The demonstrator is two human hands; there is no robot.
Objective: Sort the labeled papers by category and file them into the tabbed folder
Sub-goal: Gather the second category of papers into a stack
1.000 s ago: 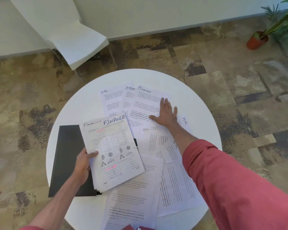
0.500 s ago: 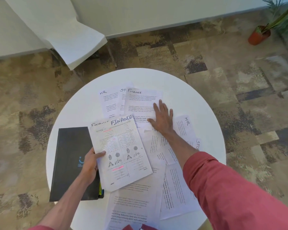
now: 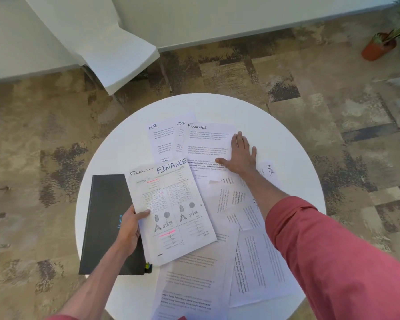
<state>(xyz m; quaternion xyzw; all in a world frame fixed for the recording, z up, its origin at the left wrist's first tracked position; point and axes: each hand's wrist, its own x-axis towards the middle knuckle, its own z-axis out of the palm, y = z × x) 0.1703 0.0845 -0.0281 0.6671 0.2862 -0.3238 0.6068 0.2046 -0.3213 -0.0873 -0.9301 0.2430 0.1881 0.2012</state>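
Note:
My left hand (image 3: pixel 129 227) grips a small stack of papers marked FINANCE (image 3: pixel 171 211) by its left edge, held over the black tabbed folder (image 3: pixel 106 218) that lies closed on the left of the round white table (image 3: pixel 293 144). My right hand (image 3: pixel 240 155) lies flat, fingers spread, on the right edge of a loose sheet headed Finance (image 3: pixel 206 139) at the back. Beside that sheet lie an HR sheet (image 3: pixel 161 142) and a partly covered sheet (image 3: pixel 180 132). Another HR sheet (image 3: pixel 269 170) peeks out right of my wrist. More text sheets (image 3: pixel 194 285) overlap near me.
A white chair (image 3: pixel 116 54) stands on the patterned carpet behind the table on the left. A potted plant (image 3: pixel 379 46) sits at the far right by the wall. Bare table surface shows at the back and right rim.
My right hand has slid the Finance sheet leftward over the sheet next to it, then shifted to the sheet's right edge. The left hand keeps its hold on the FINANCE stack.

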